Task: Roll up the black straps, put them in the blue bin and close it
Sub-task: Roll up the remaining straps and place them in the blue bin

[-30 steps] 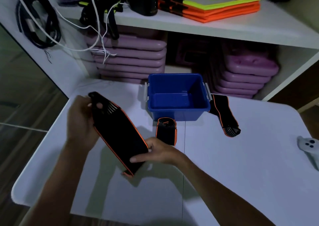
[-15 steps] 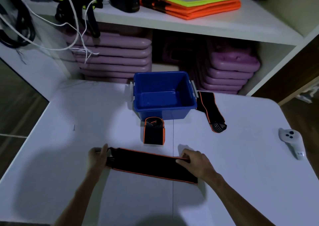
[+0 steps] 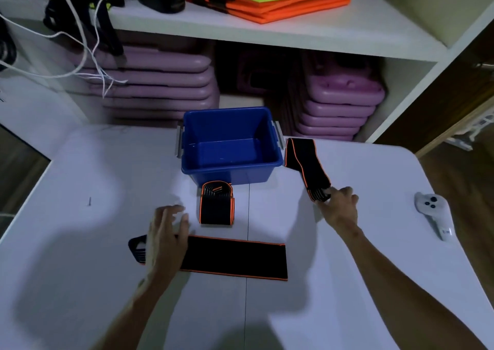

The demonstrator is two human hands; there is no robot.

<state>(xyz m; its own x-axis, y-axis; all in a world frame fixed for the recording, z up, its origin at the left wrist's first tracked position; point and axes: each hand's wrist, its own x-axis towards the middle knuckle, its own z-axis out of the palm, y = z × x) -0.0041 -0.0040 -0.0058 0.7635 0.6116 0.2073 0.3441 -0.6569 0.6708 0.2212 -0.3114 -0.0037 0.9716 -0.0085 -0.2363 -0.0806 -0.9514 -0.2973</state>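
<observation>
An open blue bin [image 3: 232,168] stands on the white table [image 3: 80,242] with nothing inside. One black strap with orange edges [image 3: 235,257] lies flat near me. My left hand [image 3: 165,238] rests flat on its left end, fingers spread. A folded black strap [image 3: 216,205] lies just in front of the bin. A third black strap [image 3: 304,162] stretches along the bin's right side. My right hand [image 3: 338,208] pinches that strap's near end. No lid for the bin is in sight.
A white controller [image 3: 433,214] lies near the table's right edge. Behind the table, a white shelf [image 3: 294,32] holds purple pads below, and orange and yellow mats, black gear and white cords above. A small dark screw [image 3: 90,201] lies at the left.
My right hand let go of the flat strap's right end and reached out to the strap beside the bin. My left hand moved on top of the flat strap's left end.
</observation>
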